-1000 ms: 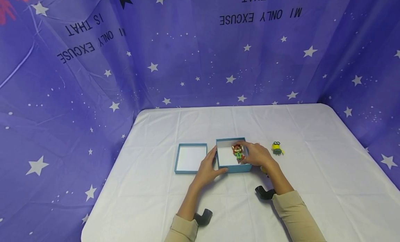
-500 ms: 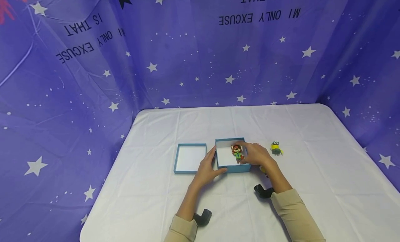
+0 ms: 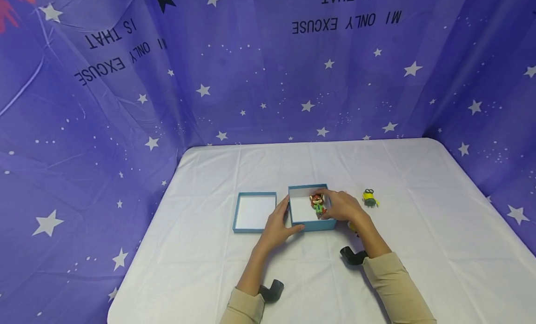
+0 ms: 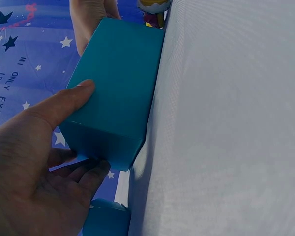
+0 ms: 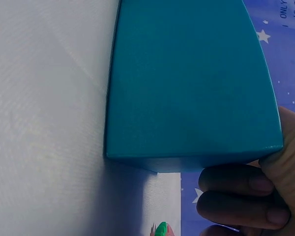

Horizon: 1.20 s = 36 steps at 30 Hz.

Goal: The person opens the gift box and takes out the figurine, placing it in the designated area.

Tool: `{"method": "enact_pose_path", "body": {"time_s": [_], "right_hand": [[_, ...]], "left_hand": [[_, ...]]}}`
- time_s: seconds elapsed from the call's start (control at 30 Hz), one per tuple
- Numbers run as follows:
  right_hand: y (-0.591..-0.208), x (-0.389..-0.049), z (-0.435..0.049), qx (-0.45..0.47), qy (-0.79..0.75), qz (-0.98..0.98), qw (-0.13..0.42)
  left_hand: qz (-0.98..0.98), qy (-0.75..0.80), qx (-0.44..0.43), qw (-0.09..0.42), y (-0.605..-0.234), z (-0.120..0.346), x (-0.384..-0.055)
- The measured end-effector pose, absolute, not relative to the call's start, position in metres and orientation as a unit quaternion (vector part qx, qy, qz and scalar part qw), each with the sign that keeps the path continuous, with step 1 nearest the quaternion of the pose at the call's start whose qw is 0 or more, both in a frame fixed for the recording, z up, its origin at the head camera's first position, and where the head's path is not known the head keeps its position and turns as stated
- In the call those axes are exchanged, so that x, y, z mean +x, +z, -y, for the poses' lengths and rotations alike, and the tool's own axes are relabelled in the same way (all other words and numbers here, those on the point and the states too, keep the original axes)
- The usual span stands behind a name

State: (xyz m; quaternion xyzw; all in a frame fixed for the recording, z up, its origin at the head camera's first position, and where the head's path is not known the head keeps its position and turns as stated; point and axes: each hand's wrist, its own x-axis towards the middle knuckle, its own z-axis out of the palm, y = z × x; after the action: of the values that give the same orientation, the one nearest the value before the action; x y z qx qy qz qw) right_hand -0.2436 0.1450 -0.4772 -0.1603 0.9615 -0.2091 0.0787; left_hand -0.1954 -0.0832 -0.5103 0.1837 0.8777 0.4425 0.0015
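A blue open-topped box (image 3: 318,226) with a white inside stands mid-table. My left hand (image 3: 276,226) grips its near left corner, thumb on the front wall and fingers along the left wall, as the left wrist view also shows on the box (image 4: 118,78). Inside the box, at its right side, is a fox figurine (image 3: 318,204) with a green shirt. My right hand (image 3: 344,206) reaches over the right wall and holds the figurine with thumb and forefinger, near its feet and head. In the right wrist view the other fingers (image 5: 233,180) are curled outside the box wall (image 5: 187,83).
The box's shallow lid (image 3: 253,212) lies inside-up to the left. A yellow minion figurine (image 3: 369,198) is at the right. Another small figurine (image 3: 352,227) is partly hidden under my right wrist. White cloth (image 3: 209,268) covers the table; a starry purple curtain (image 3: 268,73) surrounds it.
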Motion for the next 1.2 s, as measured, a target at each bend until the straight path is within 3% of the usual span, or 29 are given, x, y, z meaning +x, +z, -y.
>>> {"method": "enact_pose_path", "body": {"time_s": [1.2], "right_hand": [[-0.4837,-0.2421,-0.1534,-0.183,-0.275,-0.941,0.068]], "left_hand": [[-0.875,0.446,0.187,-0.005,-0.5140,0.0842,-0.1960]]}}
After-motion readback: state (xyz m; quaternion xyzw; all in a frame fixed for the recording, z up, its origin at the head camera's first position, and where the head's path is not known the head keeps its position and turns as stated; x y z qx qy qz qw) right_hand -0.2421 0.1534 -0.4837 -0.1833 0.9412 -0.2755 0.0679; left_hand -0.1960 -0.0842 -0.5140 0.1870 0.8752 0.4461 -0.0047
